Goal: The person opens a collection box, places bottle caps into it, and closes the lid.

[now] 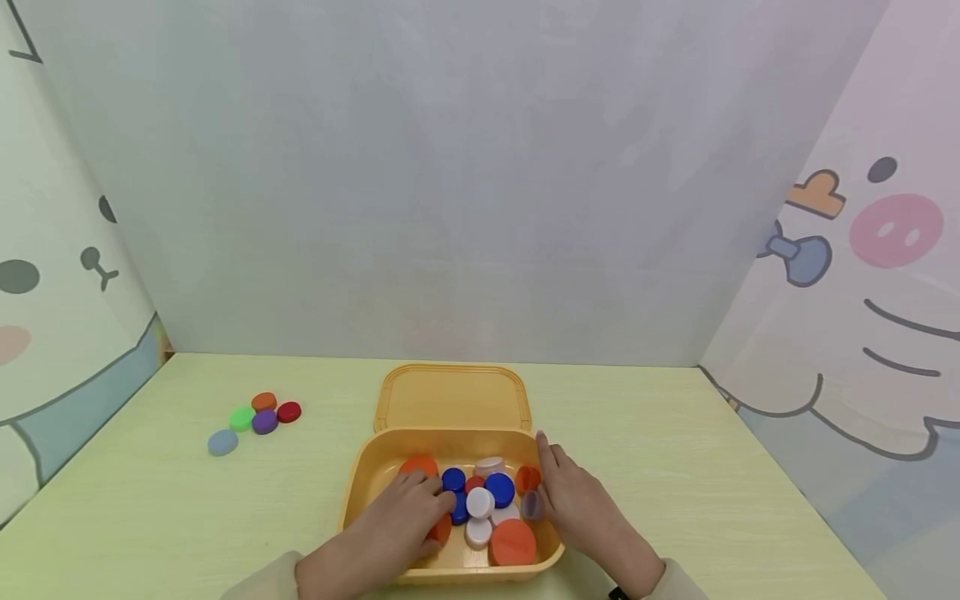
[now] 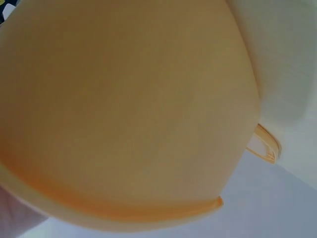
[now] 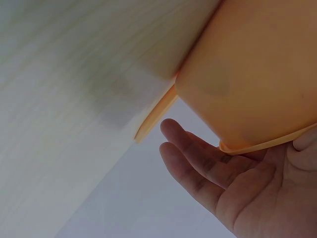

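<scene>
Yellow plastic box (image 1: 365, 487), lid open, is set near the tabletop's (image 1: 675, 467) front edge. Its right rim is touched by the right hand (image 1: 573, 500), fingers straight. Caps (image 1: 480, 502) inside are reached by the left hand (image 1: 401, 517), fingers loosely curled; whether one is pinched cannot be told.
</scene>
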Available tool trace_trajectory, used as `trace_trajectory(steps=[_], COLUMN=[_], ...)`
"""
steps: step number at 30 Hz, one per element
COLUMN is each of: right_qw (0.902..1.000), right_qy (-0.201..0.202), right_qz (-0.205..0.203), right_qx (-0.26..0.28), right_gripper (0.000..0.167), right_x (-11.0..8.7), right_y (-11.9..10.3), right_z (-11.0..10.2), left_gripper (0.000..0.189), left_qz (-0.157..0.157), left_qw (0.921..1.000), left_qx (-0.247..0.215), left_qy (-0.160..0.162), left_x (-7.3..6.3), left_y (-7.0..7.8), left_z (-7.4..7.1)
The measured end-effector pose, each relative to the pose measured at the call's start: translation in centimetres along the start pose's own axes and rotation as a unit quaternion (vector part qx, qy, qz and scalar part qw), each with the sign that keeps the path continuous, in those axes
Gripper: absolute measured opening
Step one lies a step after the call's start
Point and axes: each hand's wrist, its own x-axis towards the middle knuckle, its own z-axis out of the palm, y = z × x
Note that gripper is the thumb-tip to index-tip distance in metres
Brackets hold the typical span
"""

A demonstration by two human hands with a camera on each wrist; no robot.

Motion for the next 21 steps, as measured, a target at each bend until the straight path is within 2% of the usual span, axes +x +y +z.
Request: trace_trajectory(steps=[17,21], right_qw=[1.0,0.9999], right_qy=[-0.008,-0.01], right_qz=[0.002,0.004], right_qx=[-0.002,-0.003], right_gripper=[0.055,0.055], right_x=[-0.05,-0.07], right_y=[0.0,0.0], right_z=[0.03,0.03], left_gripper=[0.032,0.03], left_qz=[-0.004,0.005], left_qw=[0.9998,0.9998], left_qx=[0.018,0.018], left_qy=[-0.006,0.009], left_x=[-0.06,-0.24], left_y=[0.02,-0.06], left_z=[-0.29,-0.52])
